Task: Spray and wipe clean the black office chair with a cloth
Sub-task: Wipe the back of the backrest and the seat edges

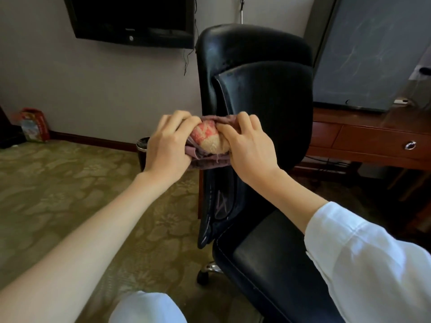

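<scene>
The black office chair [261,89] stands in front of me, its tall backrest upright and its seat [268,264] at lower right. A bunched cloth [207,138], mauve with a red and beige patterned patch, is held in front of the backrest's left edge. My left hand [168,145] grips the cloth's left side. My right hand [247,145] pinches its right side, fingers curled over the top. No spray bottle is in view.
A dark bin [142,150] stands on the patterned carpet [70,183] just left of the chair. A wooden desk with a drawer [373,141] is at right, a dark screen above it. A wall TV [130,19] hangs upper left. A colourful bag [32,124] sits by the wall.
</scene>
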### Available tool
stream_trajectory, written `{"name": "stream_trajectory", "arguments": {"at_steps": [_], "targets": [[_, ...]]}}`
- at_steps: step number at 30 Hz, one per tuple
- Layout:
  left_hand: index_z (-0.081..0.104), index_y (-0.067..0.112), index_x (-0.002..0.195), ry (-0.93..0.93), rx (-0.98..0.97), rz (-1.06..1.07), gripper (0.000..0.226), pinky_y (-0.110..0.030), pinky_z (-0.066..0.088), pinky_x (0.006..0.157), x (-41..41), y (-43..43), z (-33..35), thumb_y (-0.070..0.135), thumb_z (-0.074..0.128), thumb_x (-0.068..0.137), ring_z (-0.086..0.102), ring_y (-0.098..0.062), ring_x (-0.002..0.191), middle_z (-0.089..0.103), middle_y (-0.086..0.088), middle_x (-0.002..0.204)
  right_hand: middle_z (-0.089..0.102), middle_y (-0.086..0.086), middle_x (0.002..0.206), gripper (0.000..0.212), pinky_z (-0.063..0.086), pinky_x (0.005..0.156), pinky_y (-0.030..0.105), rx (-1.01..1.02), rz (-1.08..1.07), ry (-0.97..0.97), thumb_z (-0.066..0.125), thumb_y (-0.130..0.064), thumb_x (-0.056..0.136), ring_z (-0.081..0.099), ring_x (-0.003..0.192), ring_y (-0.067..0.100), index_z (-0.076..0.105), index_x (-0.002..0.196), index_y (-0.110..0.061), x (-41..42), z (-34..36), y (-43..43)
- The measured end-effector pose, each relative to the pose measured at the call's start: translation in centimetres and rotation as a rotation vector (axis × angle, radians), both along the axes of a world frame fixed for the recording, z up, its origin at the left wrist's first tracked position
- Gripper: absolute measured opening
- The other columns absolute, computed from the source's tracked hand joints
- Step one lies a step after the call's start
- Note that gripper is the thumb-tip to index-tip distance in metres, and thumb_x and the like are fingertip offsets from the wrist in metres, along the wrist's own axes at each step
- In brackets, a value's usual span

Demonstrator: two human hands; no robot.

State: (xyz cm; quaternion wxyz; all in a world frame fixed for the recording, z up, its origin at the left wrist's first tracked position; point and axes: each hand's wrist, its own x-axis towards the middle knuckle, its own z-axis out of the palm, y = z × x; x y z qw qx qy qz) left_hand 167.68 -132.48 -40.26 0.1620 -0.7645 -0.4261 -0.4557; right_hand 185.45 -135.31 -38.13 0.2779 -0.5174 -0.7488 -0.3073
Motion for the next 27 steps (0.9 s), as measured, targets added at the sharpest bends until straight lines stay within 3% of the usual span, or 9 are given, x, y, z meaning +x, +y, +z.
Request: {"name": "stream_trajectory", "arguments": {"at_steps": [4, 12, 16, 23, 27], "targets": [[0.061, 0.008, 0.117, -0.03, -0.095, -0.014, 0.063, -0.042, 0.053, 0.072, 0.2, -0.2, -4.8, -0.013, 0.07, 0.059, 0.051, -0.029, 0.104, 0.056, -0.006, 0.119, 0.055, 0.014, 0.109, 0.035, 0.051, 0.057, 0.036, -0.054, -0.022, 0.026, 0.068, -0.015, 0.077, 0.048, 0.105, 0.033, 0.064, 0.111, -0.011, -0.3, -4.4, -0.5], [0.054, 0.012, 0.118, 0.017, -0.26, -0.076, 0.079, -0.045, 0.055, 0.071, 0.6, -0.5, -13.5, -0.02, 0.072, 0.048, 0.049, -0.028, 0.105, 0.049, -0.002, 0.12, 0.058, 0.009, 0.098, 0.04, 0.048, 0.063, 0.035, -0.113, -0.147, -0.008, 0.075, -0.013, 0.069, 0.054, 0.085, 0.028, 0.065, 0.109, -0.009, -1.2, -13.8, -2.3], [0.062, 0.009, 0.116, 0.036, -0.363, -0.034, 0.071, -0.039, 0.056, 0.068, 1.2, -0.8, -17.2, -0.016, 0.074, 0.051, 0.052, -0.028, 0.103, 0.055, -0.004, 0.118, 0.057, 0.008, 0.095, 0.044, 0.046, 0.062, 0.035, -0.204, -0.21, -0.033, 0.076, -0.015, 0.064, 0.051, 0.081, 0.026, 0.065, 0.107, -0.009, -1.6, -17.7, -2.2], [0.064, 0.014, 0.111, 0.042, -0.511, -0.007, 0.068, -0.035, 0.055, 0.059, 1.4, -0.7, -22.7, -0.014, 0.075, 0.05, 0.055, -0.024, 0.095, 0.055, 0.003, 0.113, 0.06, 0.008, 0.106, 0.071, 0.053, 0.065, 0.035, -0.451, -0.21, -0.041, 0.09, -0.022, 0.045, 0.057, 0.087, 0.026, 0.067, 0.112, -0.01, -1.5, -23.0, -1.7], [0.064, 0.013, 0.11, -0.051, -0.47, -0.029, 0.066, -0.036, 0.053, 0.061, 1.4, -0.2, -21.9, -0.017, 0.07, 0.051, 0.053, -0.024, 0.096, 0.054, 0.004, 0.114, 0.059, 0.006, 0.104, 0.062, 0.054, 0.068, 0.034, -0.409, -0.156, 0.035, 0.088, -0.019, 0.053, 0.057, 0.089, 0.025, 0.067, 0.111, -0.012, -1.0, -22.3, -1.6]]}}
